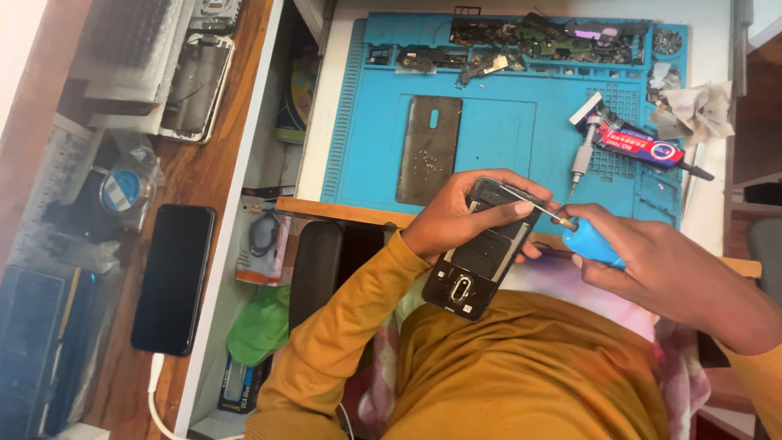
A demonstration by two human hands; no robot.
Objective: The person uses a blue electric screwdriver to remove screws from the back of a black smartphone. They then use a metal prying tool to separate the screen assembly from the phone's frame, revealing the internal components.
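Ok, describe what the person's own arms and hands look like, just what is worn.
Both arms are covered by long mustard-yellow sleeves of a fine waffle-like knit, matching the top on the torso. The left sleeve ends at the wrist; the right sleeve shows only at the frame's edge. The left hand and right hand are bare: no gloves, rings or watch visible.

On the table (334, 122) lies a mat (489, 122) — back cover (428, 147) at its middle, glue tube (643, 147) to the right.
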